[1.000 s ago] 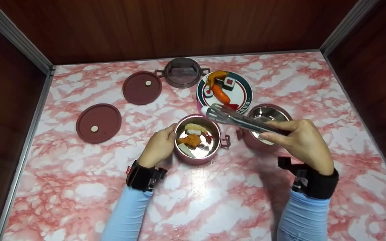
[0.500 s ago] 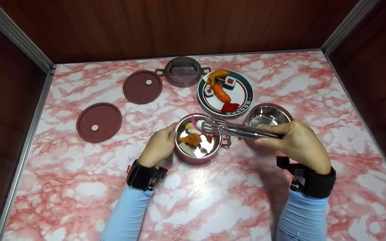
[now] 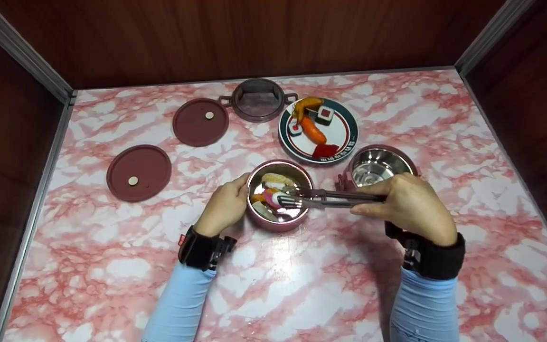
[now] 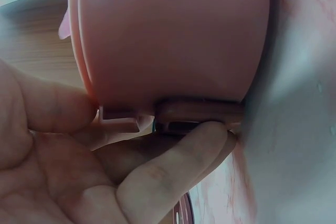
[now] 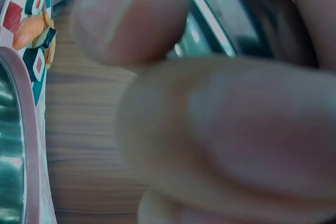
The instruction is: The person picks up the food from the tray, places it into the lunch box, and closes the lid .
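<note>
My left hand [image 3: 225,205] grips the side handle [image 4: 199,114] of a pink pot [image 3: 280,225], its thumb near the rim in the left wrist view. The right hand [image 3: 409,204] holds metal tongs [image 3: 337,198], which reach level from the right into that pot. At the tong tips is a small pink-and-white piece [image 3: 272,198], low inside the pot. A yellowish food piece [image 3: 276,179] and an orange one, partly covered, lie beneath or beside it. In the right wrist view my fingers [image 5: 210,129] hide most of the tongs.
A second pink pot [image 3: 416,166] stands partly behind my right hand. Toy food, including sushi rolls [image 3: 325,115] and an orange piece [image 3: 313,131], sits on a plate [image 3: 347,111]. Two maroon discs [image 3: 139,166] and a clear lid [image 3: 258,99] lie further left. Wooden walls enclose the table.
The tongs have carried the pink-and-white piece left and down from beside the plate, over the rim and into the pot. My left hand has stayed on the pot.
</note>
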The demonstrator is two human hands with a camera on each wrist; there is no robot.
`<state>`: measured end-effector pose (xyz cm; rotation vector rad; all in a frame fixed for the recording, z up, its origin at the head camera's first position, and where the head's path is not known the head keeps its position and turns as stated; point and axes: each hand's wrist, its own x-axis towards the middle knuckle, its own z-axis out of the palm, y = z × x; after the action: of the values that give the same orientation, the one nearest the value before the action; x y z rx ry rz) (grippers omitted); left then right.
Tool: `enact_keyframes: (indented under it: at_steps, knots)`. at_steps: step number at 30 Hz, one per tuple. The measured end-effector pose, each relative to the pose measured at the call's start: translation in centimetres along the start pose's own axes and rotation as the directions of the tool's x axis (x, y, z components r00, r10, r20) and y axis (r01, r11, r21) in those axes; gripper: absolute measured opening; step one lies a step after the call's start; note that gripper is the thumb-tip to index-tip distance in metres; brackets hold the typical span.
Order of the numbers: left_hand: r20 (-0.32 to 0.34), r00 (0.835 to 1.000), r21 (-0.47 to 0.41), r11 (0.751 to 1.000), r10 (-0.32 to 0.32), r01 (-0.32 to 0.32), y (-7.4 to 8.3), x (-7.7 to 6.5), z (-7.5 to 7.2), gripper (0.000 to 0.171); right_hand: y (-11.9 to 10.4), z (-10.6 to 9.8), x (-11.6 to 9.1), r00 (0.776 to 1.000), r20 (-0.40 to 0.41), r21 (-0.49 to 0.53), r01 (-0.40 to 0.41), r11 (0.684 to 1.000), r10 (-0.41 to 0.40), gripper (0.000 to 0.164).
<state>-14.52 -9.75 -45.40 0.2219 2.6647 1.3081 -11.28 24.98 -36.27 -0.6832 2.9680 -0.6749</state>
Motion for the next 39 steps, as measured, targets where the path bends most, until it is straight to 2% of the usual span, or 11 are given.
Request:
enact_keyframes:
  at_steps: [13, 19, 23, 25, 29, 31, 33, 36, 39]
  knots:
    - [0.012, 1.000, 0.007, 1.000, -0.016, 0.016, 0.0, 0.0, -0.4, 0.044, -3.3, 0.2, 0.2, 0.998, -0.056, -0.190, 0.015, 0.982, -0.026, 0.027]
    - [0.021, 0.999, -0.001, 1.000, -0.025, 0.025, 0.0, 0.2, 0.0, 0.043, -5.2, -0.9, 0.9, 1.000, 0.005, -0.291, 0.028, 0.956, -0.027, 0.031]
    - [0.015, 1.000, -0.002, 1.000, -0.012, 0.013, 0.0, 0.1, 0.1, 0.043, -6.7, -1.9, 2.1, 0.998, 0.046, -0.369, 0.052, 0.928, -0.038, 0.028]
    - [0.012, 1.000, -0.002, 1.000, -0.009, 0.009, -0.1, 0.1, 0.0, 0.042, -7.3, -2.2, 2.8, 0.996, 0.081, -0.424, 0.076, 0.902, -0.046, 0.025]
    - [0.020, 1.000, -0.004, 1.000, -0.016, 0.016, 0.0, 0.1, 0.0, 0.043, -8.1, -2.3, 4.1, 0.987, 0.154, -0.513, 0.117, 0.851, -0.043, 0.029]
    - [0.026, 0.999, -0.007, 1.000, -0.024, 0.024, 0.0, 0.1, 0.0, 0.044, -8.2, -2.2, 4.4, 0.985, 0.168, -0.529, 0.126, 0.839, -0.042, 0.030]
    - [0.030, 0.999, -0.011, 0.999, -0.031, 0.031, 0.1, 0.1, -0.1, 0.044, -8.2, -2.2, 4.6, 0.983, 0.180, -0.532, 0.132, 0.836, -0.041, 0.030]
    - [0.030, 0.999, -0.012, 0.999, -0.033, 0.034, 0.0, 0.0, -0.1, 0.044, -8.1, -2.4, 4.6, 0.982, 0.186, -0.511, 0.133, 0.849, -0.042, 0.031]
    - [0.029, 0.999, -0.007, 1.000, -0.030, 0.030, 0.1, 0.0, -0.2, 0.044, -7.6, -2.8, 4.0, 0.987, 0.159, -0.455, 0.109, 0.884, -0.040, 0.028]
